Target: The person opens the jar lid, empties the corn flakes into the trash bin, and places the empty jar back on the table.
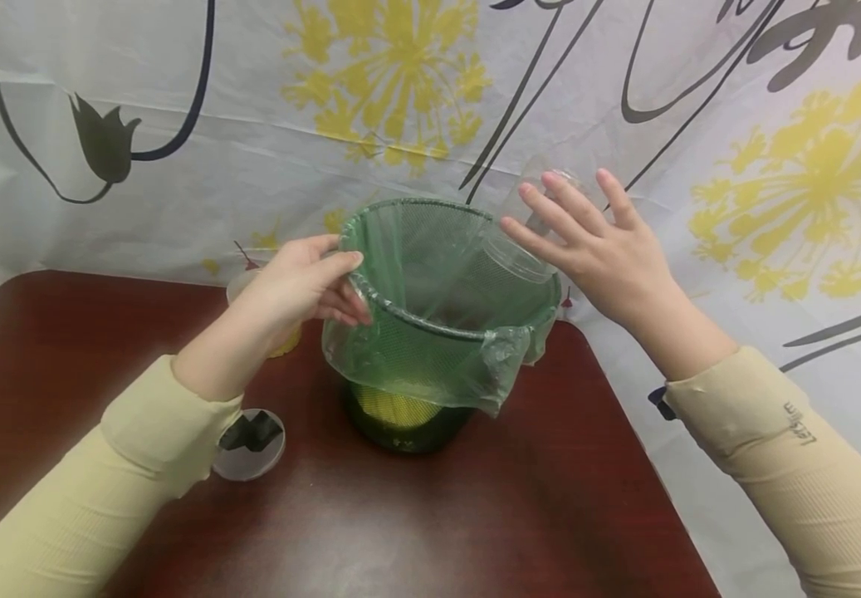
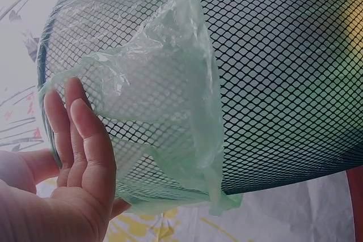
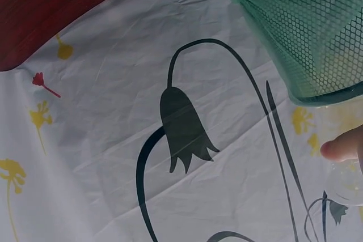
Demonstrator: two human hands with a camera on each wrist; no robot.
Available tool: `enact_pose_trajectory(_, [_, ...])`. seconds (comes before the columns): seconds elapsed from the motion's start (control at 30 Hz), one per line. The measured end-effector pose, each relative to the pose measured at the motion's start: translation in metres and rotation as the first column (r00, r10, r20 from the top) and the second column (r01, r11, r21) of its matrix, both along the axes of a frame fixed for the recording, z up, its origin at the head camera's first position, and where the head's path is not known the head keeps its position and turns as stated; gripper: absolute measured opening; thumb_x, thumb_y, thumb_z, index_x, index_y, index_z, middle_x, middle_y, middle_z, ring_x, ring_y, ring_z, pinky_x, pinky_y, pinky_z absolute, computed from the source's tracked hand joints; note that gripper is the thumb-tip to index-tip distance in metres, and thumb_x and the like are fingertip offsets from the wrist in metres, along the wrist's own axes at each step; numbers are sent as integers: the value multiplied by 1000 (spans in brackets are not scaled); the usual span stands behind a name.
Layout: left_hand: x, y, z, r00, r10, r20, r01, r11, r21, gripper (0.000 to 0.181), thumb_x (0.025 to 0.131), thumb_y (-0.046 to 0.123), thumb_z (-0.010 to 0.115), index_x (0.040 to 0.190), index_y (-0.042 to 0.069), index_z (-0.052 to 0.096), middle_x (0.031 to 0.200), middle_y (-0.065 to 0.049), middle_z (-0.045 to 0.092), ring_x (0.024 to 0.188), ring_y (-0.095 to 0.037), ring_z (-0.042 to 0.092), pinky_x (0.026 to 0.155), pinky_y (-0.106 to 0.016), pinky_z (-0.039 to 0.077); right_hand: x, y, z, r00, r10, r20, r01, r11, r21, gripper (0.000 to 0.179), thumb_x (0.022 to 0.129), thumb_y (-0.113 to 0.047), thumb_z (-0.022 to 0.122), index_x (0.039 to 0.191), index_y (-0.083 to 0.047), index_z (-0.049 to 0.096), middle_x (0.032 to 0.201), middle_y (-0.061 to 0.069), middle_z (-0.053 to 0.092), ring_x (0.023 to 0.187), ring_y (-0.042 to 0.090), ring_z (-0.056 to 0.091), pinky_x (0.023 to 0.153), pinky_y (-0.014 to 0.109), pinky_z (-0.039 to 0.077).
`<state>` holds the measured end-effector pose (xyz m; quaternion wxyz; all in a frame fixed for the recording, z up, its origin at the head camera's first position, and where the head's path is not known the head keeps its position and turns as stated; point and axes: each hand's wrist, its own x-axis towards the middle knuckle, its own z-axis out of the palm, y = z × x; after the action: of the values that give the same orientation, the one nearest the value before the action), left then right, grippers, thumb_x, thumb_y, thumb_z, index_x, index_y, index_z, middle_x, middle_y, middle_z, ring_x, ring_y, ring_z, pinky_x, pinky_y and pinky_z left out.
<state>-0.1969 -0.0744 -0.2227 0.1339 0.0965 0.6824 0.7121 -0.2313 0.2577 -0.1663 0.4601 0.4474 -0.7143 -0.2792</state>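
Note:
A dark mesh wastebasket (image 1: 400, 432) stands on the table, lined with a thin green plastic bag (image 1: 430, 357) folded over its rim. My left hand (image 1: 303, 282) grips the near-left rim, with the thumb on top and the other fingers along the outside over the bag. In the left wrist view, those fingers (image 2: 93, 145) lie against the mesh and bag. My right hand (image 1: 594, 241) holds a clear plastic jar (image 1: 520, 257), tilted at the basket's far-right rim. Its fingers are spread in front of the jar, and the thumb is hidden in the head view.
A round clear lid (image 1: 249, 461) lies on the dark red table (image 1: 310, 531), left of the basket. Behind my left forearm stands a partly hidden clear container (image 1: 239, 286) with something yellow low down. A floral-patterned sheet (image 1: 251, 66) hangs behind the table.

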Motion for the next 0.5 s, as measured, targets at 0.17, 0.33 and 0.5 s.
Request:
enact_pose_trajectory(0.17, [0, 0, 0, 1000, 8, 1, -8, 1000, -11, 68, 103, 16, 42, 152, 1, -4, 64, -8, 64, 67, -25, 69, 74, -39, 56, 3, -3, 1, 1000, 10, -15, -10, 1000, 4, 82, 84, 20, 42, 148, -30, 35, 151, 3, 34, 138, 21, 30, 109, 50, 24])
enact_pose_trajectory(0.33, [0, -1, 0, 1000, 7, 6, -7, 1000, -16, 70, 103, 18, 43, 152, 2, -5, 64, -8, 64, 68, -24, 69, 75, -38, 55, 5, -11, 4, 997, 49, -64, -49, 999, 3, 82, 82, 19, 47, 147, -30, 37, 150, 2, 36, 137, 20, 33, 108, 49, 27])
enact_pose_trajectory(0.5, [0, 0, 0, 1000, 5, 5, -5, 1000, -13, 70, 103, 18, 43, 152, 2, -4, 64, -7, 64, 68, -24, 69, 75, -38, 55, 5, -11, 3, 996, 53, -68, -53, 999, 8, 85, 82, 20, 48, 149, -30, 33, 149, 2, 38, 136, 21, 34, 107, 49, 28])
